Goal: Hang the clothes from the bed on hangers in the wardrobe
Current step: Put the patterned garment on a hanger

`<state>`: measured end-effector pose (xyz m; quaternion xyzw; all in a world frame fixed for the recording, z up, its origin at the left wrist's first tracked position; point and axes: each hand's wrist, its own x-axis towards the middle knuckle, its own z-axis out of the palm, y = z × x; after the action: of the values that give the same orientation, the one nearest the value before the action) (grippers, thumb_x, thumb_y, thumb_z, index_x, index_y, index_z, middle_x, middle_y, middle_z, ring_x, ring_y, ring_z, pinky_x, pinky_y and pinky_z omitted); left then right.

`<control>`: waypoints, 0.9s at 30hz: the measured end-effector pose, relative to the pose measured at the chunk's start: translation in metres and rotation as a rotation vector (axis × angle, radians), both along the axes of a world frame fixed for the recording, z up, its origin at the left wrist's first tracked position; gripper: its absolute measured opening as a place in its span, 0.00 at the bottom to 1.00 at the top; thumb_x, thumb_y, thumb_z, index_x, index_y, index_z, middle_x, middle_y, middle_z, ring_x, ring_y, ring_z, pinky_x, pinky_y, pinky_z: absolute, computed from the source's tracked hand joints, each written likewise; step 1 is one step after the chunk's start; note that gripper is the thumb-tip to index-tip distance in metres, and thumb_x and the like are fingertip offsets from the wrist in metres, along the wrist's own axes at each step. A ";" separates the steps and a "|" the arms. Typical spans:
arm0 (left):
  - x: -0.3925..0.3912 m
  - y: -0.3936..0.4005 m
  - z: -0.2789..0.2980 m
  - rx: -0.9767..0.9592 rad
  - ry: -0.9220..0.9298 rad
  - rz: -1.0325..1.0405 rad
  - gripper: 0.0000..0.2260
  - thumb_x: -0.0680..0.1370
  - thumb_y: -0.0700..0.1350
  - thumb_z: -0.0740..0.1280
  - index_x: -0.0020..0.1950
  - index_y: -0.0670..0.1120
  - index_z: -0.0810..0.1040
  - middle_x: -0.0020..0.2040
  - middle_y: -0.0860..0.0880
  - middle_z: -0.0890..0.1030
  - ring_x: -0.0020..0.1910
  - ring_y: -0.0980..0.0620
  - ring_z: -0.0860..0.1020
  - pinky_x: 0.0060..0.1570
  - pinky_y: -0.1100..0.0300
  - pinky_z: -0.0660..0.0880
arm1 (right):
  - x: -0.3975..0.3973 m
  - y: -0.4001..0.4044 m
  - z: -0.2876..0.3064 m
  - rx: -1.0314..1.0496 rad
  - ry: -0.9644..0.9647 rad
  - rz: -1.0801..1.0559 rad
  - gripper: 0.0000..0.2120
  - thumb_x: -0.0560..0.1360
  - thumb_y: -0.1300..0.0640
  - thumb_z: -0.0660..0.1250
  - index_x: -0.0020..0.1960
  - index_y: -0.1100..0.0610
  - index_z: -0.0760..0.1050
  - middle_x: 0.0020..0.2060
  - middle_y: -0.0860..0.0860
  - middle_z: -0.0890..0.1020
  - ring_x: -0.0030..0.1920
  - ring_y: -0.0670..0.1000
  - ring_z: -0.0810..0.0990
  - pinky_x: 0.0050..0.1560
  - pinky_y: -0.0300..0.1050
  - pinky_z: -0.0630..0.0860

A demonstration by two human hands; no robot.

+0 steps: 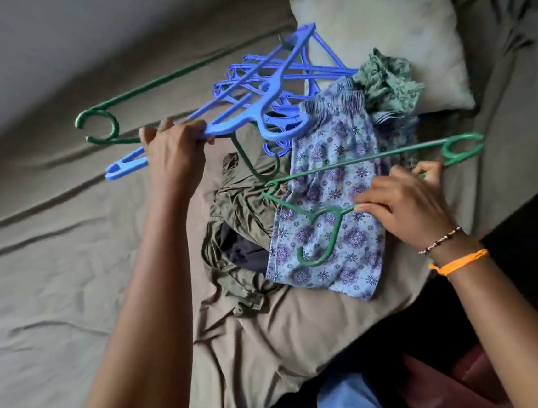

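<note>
My left hand grips a bunch of blue plastic hangers together with a green hanger, held above the bed. My right hand holds a second green hanger over a folded blue floral garment, its hook pointing down toward me. An olive-green garment lies crumpled left of the floral one, with something dark tucked inside it. A green patterned garment is bunched up behind the floral one, against the pillow.
The clothes lie on a bed with an olive-grey sheet. A pale pillow sits at the head of the bed. The bed's edge and a dark floor are on the right. My blue trousers show below.
</note>
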<state>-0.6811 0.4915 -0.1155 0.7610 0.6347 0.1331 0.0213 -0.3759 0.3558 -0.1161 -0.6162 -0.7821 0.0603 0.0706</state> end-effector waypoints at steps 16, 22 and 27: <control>0.062 -0.203 -0.119 -0.679 -0.162 0.119 0.19 0.73 0.47 0.66 0.64 0.48 0.75 0.62 0.41 0.71 0.58 0.38 0.69 0.58 0.48 0.66 | -0.041 -0.171 -0.129 -0.364 0.216 -0.284 0.04 0.63 0.50 0.72 0.37 0.46 0.80 0.35 0.43 0.81 0.44 0.49 0.71 0.51 0.51 0.60; 0.062 -0.237 -0.155 -0.657 0.117 -0.277 0.15 0.73 0.38 0.64 0.59 0.47 0.78 0.63 0.43 0.73 0.63 0.37 0.69 0.67 0.41 0.61 | -0.041 -0.174 -0.167 -0.485 0.328 -0.362 0.08 0.66 0.66 0.70 0.44 0.58 0.80 0.42 0.56 0.78 0.40 0.61 0.78 0.42 0.56 0.78; 0.061 -0.221 -0.169 -0.437 0.232 -0.345 0.14 0.70 0.39 0.67 0.55 0.46 0.75 0.52 0.45 0.76 0.46 0.43 0.75 0.52 0.51 0.72 | -0.038 -0.155 -0.178 -0.462 0.026 -0.292 0.20 0.60 0.61 0.75 0.50 0.55 0.75 0.47 0.55 0.76 0.47 0.60 0.75 0.42 0.52 0.74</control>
<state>-0.6202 0.2701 -0.2848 0.8451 0.5077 -0.1001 0.1342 -0.4144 0.2003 -0.2945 -0.7213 -0.6497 0.2341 -0.0536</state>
